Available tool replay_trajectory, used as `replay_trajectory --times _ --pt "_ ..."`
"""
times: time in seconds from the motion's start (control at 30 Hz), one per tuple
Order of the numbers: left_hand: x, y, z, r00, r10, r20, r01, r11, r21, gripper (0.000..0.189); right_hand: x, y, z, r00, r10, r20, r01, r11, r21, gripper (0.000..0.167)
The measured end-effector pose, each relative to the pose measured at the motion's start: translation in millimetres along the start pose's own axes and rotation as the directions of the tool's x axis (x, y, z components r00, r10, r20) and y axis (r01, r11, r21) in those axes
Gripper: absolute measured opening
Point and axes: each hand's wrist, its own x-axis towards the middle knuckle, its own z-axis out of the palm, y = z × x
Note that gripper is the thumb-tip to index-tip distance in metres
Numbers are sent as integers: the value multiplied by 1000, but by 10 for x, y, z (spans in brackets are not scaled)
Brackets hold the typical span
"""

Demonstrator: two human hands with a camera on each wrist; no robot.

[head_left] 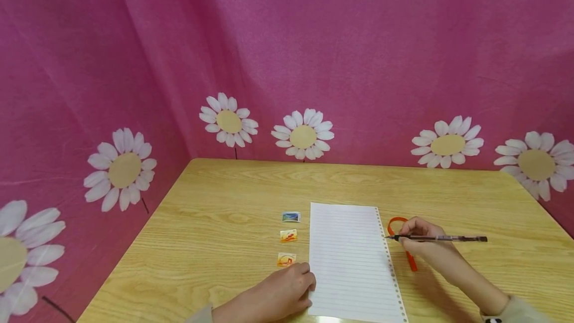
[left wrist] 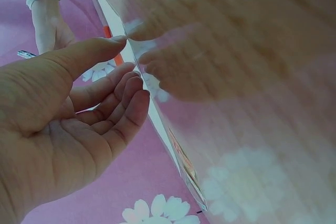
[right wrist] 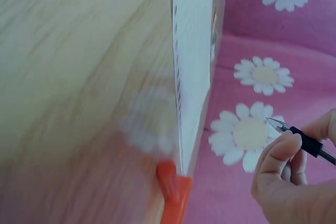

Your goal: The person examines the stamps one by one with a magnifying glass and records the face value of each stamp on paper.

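Note:
A sheet of lined white paper [head_left: 350, 263] with punched holes along its right side lies on the table. My right hand [head_left: 428, 245] pinches a gel pen [head_left: 457, 238] near its tip, above the right margin of the sheet. The bare pen point [right wrist: 274, 124] stands clear of the table in the right wrist view. Along the lower left edge of the paper rests my left hand [head_left: 287, 290]. Its fingers bend loosely, and the thumb and fingertips [left wrist: 137, 103] touch down at the paper's edge in the left wrist view.
Left of the sheet lie a blue-green stamp-like piece [head_left: 291, 217], a yellow-orange one [head_left: 288, 235] and another orange one [head_left: 285, 259] in a column. An orange-red looped strip [head_left: 412, 261] lies partly beneath the right hand. Pink flowered cloth [head_left: 358, 64] hangs behind the wooden table [head_left: 215, 223].

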Motion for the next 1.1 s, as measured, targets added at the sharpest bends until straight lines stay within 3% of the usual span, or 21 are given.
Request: replay_trajectory --times 0.23,0.4,0.83,1.1 --pt "-3 -4 -4 1000 20 -13 -20 1000 7 6 51 -39 182 995 0 97 -2 1000 20 6" --pt "3 -3 -3 1000 14 -2 -14 1000 6 7 92 -75 282 996 -13 91 14 1000 -15 8" --pt "-18 -14 2 999 33 -37 -33 999 23 7 201 -70 493 990 -53 130 51 998 23 16" --pt "-16 -26 13 998 38 -49 -36 999 33 7 265 -129 621 985 2 171 -11 999 49 15"
